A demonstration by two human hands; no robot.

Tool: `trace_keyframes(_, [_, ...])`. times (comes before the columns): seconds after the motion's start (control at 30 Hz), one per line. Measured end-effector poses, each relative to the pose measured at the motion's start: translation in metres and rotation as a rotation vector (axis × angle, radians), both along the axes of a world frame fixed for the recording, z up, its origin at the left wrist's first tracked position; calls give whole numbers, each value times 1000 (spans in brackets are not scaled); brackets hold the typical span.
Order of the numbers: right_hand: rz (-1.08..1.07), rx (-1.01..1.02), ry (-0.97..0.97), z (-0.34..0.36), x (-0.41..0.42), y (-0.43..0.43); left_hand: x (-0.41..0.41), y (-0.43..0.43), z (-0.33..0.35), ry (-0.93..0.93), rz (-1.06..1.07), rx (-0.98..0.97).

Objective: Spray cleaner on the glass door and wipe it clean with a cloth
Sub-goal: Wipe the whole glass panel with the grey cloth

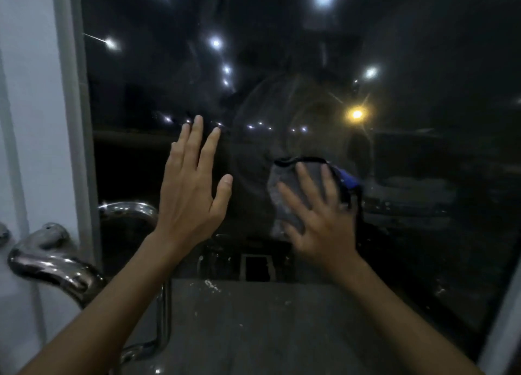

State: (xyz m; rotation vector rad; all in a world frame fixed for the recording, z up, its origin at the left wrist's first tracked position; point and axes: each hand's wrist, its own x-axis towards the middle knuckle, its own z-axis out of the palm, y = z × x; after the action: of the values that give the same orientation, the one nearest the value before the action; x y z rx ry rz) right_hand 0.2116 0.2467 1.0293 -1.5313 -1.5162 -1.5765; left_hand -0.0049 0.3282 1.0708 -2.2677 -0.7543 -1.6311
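Note:
The glass door [282, 64] fills the head view, dark, with night lights behind it and faint curved smears near its middle. My right hand [318, 219] presses a grey cloth [284, 194] with a dark hem and a blue corner flat against the pane at centre right; its fingers are spread and slightly blurred. My left hand [189, 188] lies flat on the glass to the left of the cloth, fingers apart, holding nothing. No spray bottle is in sight.
A white door frame [67, 121] runs down the left side. A curved chrome pull handle [56, 264] juts out at lower left, close under my left forearm, and its metal bar [165, 318] continues downward. A grey floor shows through the lower glass.

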Motion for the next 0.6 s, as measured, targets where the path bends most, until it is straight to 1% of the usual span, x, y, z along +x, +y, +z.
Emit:
trace_keyframes(0.1, [-49,130,172,37,38,-19,13,-5,1,31,18,28])
trace_keyframes(0.2, [-43,268,378,94,29,-14,26,-10,4,-8,13,23])
trace_keyframes(0.23, [-40,283,416,106,20,-8,33,-12,4,-16,14,23])
trace_keyframes(0.27, [-33,277,418,111,10,-2,39,-14,2,-18,13,27])
trace_keyframes(0.33, [-5,220,296,99,-2,7,50,-18,-3,-9,14,46])
trace_keyframes(0.4, [31,101,120,61,1,4,62,-22,-10,10,18,73])
trace_keyframes(0.47, [39,21,-3,24,19,-8,69,-24,-16,13,25,88])
trace_keyframes(0.53, [22,20,-27,7,52,-25,79,-29,-20,15,28,97])
trace_keyframes(0.6, [1,63,31,13,84,-41,88,-33,-20,33,40,111])
